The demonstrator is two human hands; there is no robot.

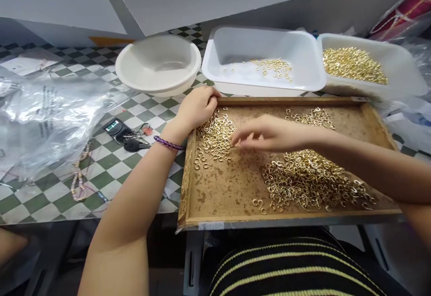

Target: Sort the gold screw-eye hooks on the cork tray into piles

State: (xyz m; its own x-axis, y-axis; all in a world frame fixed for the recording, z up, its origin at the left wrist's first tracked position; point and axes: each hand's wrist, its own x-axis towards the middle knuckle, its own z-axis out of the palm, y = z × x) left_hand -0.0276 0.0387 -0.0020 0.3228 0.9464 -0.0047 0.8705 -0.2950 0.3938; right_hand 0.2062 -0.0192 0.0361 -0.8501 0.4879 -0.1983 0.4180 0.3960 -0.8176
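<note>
My left hand (198, 106) lies over the far left corner of a shallow wooden tray (242, 184), fingers bent over its rim. A smaller pile of gold-coloured hooks (217, 137) lies just beneath that hand. My right hand (269, 132) reaches across the tray to the right side of this pile. Its fingers are curled, with thumb and fingertips close together and small gold glints among them; exactly how many hooks they hold is hidden. Under my right forearm spreads a larger heap of the same hooks (310, 181), partly covered by the arm.
Behind the tray stand a round white basin (158, 80), a white tub (218, 71) with scattered hooks, and another tub (400, 69) holding a gold heap. Left on the checkered cloth are keys with a black fob (117, 130), a bead string (78, 181) and clear plastic bags (50, 112).
</note>
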